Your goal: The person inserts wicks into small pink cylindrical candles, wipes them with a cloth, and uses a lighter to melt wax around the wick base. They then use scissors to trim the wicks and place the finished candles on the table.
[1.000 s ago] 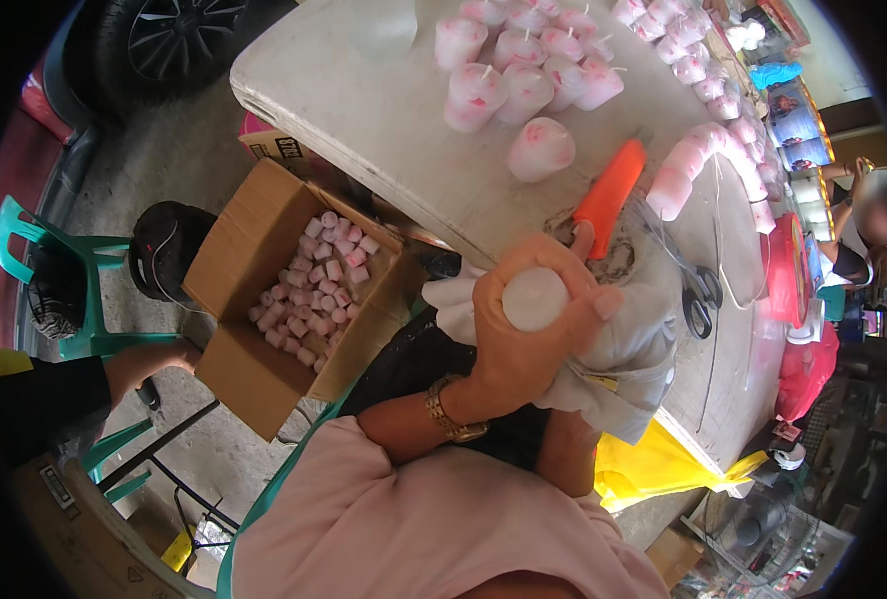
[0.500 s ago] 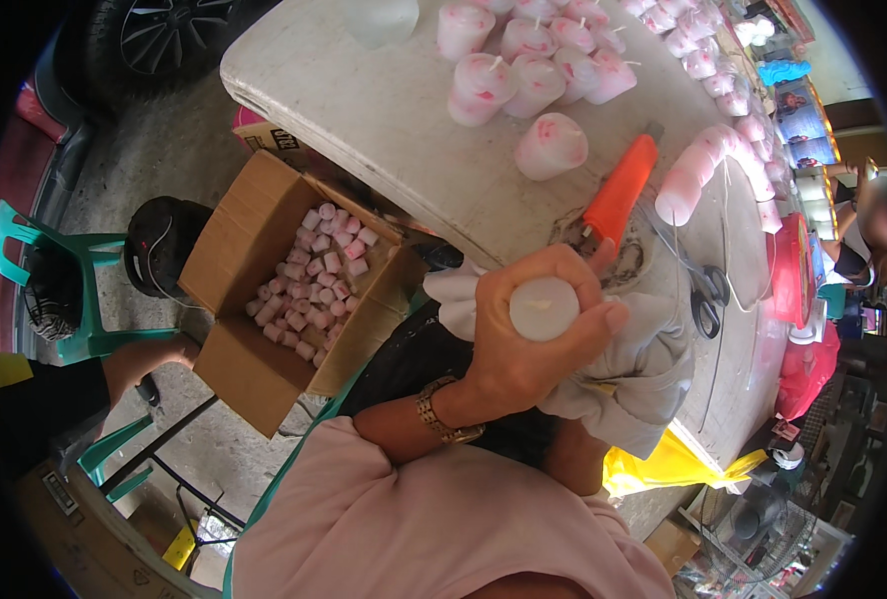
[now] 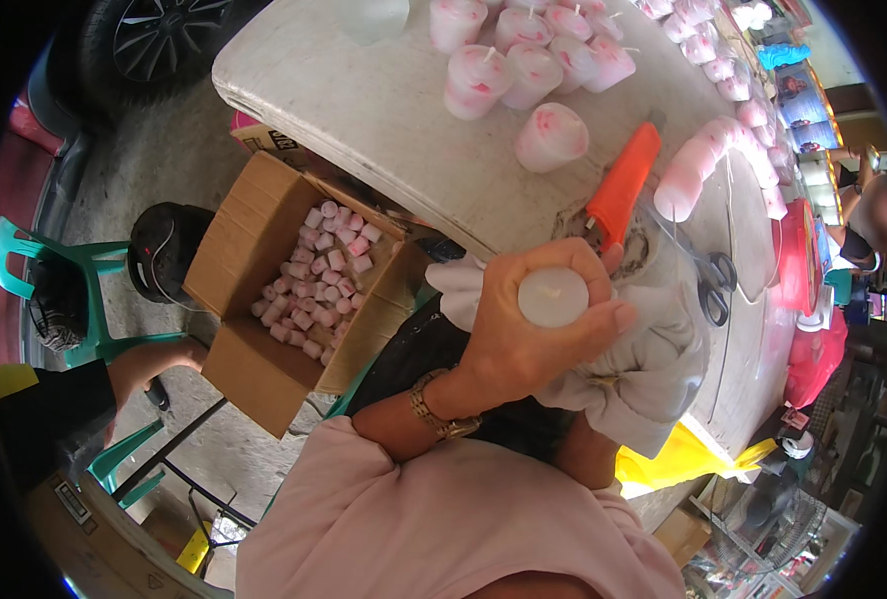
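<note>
My left hand [image 3: 508, 349], a watch on its wrist, is closed round a whitish candle [image 3: 553, 298], its round end and short wick facing up. Beside it a light grey cloth [image 3: 638, 369] bunches up at the table's edge. My right forearm [image 3: 589, 449] runs beneath this cloth, which hides the right hand and its fingers. Just beyond the left hand an orange-handled cutter [image 3: 626, 180] lies on the table. A single pink-and-white candle [image 3: 551, 138] stands farther off, in front of a group of similar candles [image 3: 533, 75].
On the white table [image 3: 364, 110], dark-handled scissors [image 3: 715, 290] lie right of the cloth, near a row of wrapped candles [image 3: 698, 170]. An open cardboard box [image 3: 234, 240] at left holds many small pink-white candles. Green chairs [image 3: 84, 270] and another person's leg [image 3: 149, 369] are farther left.
My left hand and the candle have shifted slightly right and up in the picture. The grey cloth has moved a little and its folds have changed. The view has shifted slightly.
</note>
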Motion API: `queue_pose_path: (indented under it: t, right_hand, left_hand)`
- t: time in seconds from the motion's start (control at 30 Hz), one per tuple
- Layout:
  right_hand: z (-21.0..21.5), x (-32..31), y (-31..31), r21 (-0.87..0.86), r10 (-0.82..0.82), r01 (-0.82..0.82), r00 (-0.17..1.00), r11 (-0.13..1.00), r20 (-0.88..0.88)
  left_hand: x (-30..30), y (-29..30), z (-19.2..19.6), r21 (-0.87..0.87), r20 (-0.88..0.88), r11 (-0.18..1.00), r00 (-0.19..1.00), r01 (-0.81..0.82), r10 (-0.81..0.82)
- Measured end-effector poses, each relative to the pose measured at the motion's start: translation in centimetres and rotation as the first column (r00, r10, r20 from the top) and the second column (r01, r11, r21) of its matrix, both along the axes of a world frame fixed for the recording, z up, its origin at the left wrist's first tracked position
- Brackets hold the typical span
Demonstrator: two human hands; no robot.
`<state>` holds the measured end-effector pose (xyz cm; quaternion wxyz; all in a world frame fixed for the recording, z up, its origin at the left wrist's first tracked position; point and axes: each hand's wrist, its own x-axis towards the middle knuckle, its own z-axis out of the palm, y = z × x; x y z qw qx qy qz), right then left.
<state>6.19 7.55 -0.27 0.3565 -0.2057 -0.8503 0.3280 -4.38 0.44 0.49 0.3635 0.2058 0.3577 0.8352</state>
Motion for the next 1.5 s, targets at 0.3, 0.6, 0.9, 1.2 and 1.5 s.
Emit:
queue_pose_path:
  t: [0.3,0.6,0.9,1.2,1.5]
  right_hand:
    - [2.1,0.0,0.7,-0.782,0.052,-0.362,0.919,0.508,-0.392]
    - [-2.7,8.8,-3.5,-0.329,0.409,-0.246,0.606,0.912,0.682]
    - [3.8,13.3,3.6,0.319,0.155,-0.329,0.870,0.889,0.467]
    - [5.2,4.5,13.1,0.597,-0.332,-0.101,0.752,0.796,0.570]
    - [7.7,10.7,12.0,0.749,-0.608,0.143,0.689,0.647,0.394]
  left_hand:
    - [-0.4,0.3,-0.6,0.194,0.015,0.978,0.997,0.074,-0.078]
    - [-1.0,-1.3,1.3,0.271,-0.134,0.962,0.991,0.042,-0.005]
    - [3.6,-0.7,0.7,0.201,-0.204,0.972,0.976,0.121,-0.079]
    - [5.1,-1.1,0.6,0.011,-0.384,0.993,0.917,0.121,-0.108]
    - [5.7,-0.3,0.2,-0.081,-0.756,0.986,0.654,-0.146,0.035]
